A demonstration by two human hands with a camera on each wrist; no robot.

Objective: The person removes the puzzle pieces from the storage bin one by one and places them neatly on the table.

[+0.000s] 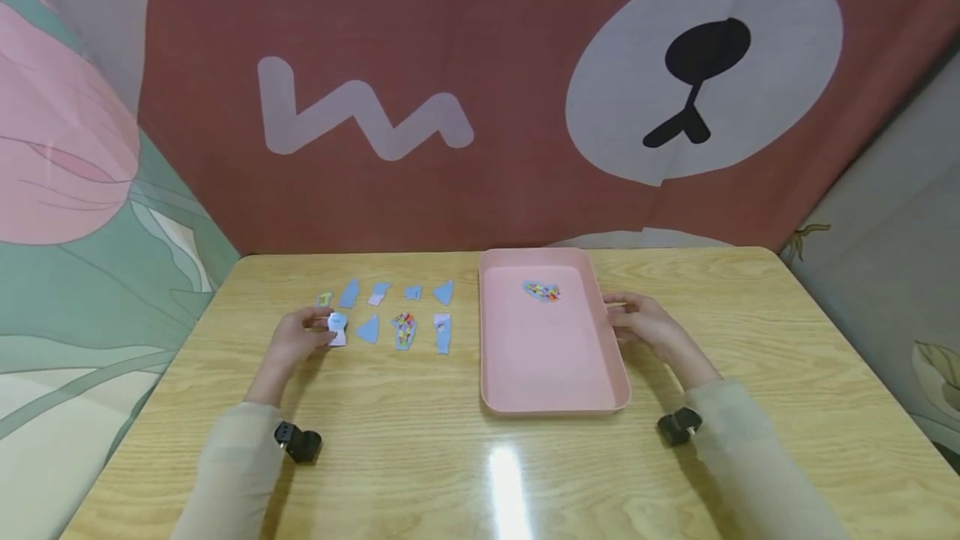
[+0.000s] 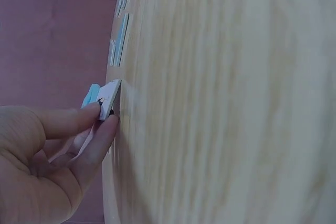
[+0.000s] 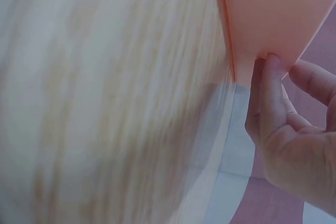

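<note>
My left hand [image 1: 294,338] is at the left end of two rows of small flat pieces. Its thumb and a finger pinch a white and light-blue puzzle piece [image 1: 337,328], which tilts with one edge at the wood in the left wrist view. My right hand [image 1: 647,325] is at the right side of a pink tray [image 1: 555,373]. In the right wrist view its fingertips [image 3: 272,64] hold the tray's side wall near the rim. Inside the tray, toward the back, lies a multicoloured piece [image 1: 542,291].
Several flat pieces lie between the left hand and the tray, among them a colourful piece [image 1: 404,330], a blue triangle [image 1: 443,292] and a blue and pink piece [image 1: 442,332]. The wooden table [image 1: 405,457] meets a red-brown patterned cloth [image 1: 375,207] at its back edge.
</note>
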